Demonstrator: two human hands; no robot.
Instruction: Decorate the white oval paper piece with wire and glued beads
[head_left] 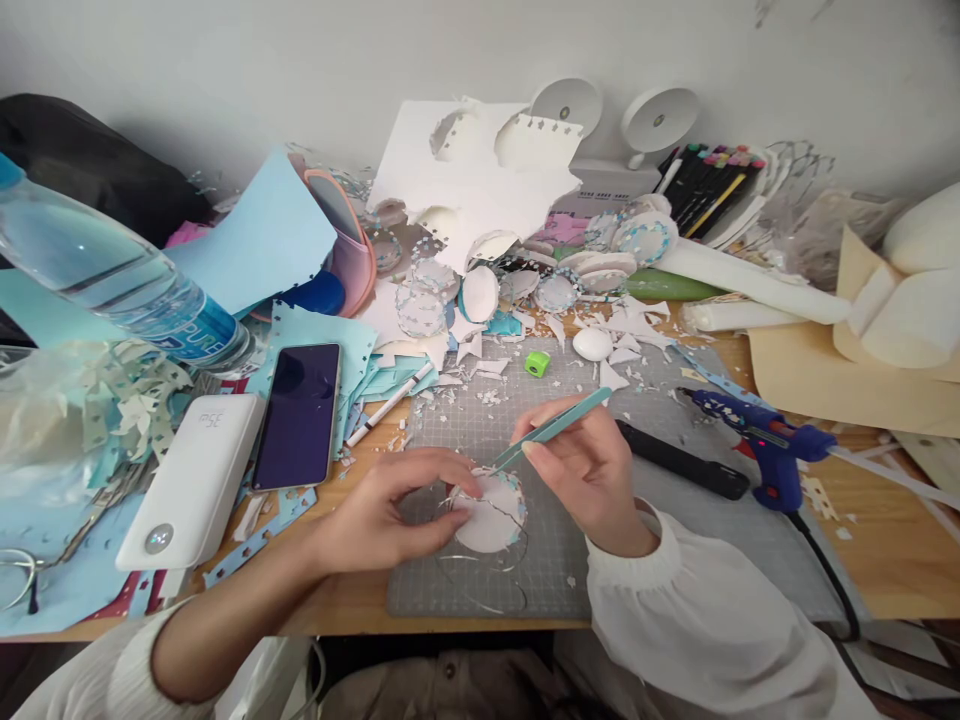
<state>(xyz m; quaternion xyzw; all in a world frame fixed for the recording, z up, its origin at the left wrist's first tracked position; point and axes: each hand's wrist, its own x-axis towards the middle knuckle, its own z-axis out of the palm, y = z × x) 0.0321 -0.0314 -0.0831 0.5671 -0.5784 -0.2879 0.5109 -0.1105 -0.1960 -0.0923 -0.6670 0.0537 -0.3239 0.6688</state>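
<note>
1. On the near middle of the grey mat (pixel 660 520), a white disc (pixel 487 515) is laid flat, with thin wire (pixel 480 580) looped around it and trailing to the near side.
2. The disc is grasped at its left edge by the left hand (pixel 390 515): thumb and fingertips are closed on the rim, and the forearm is stretched out to the near left.
3. Teal tweezers (pixel 555 428) are gripped in the right hand (pixel 592 480), pinched between the thumb and the curled fingers.
4. The tweezer tip is set at the disc's far rim, just beside the left fingertips, and the shaft is slanted up toward the far right.
5. Whether anything is caught in the tip cannot be told.
6. Just right of the right hand, a black tool (pixel 682 462) is laid on the mat, and a blue glue gun (pixel 765 445) is rested farther right.
7. Left of the mat, a phone (pixel 298 415) is laid face up, with a white power bank (pixel 196 478) just beside it on the left.
8. A water bottle (pixel 112 280) is seen at the far left, on its side.
9. Near the mat's far edge, a green sharpener (pixel 537 363) is placed among white paper scraps.
</note>
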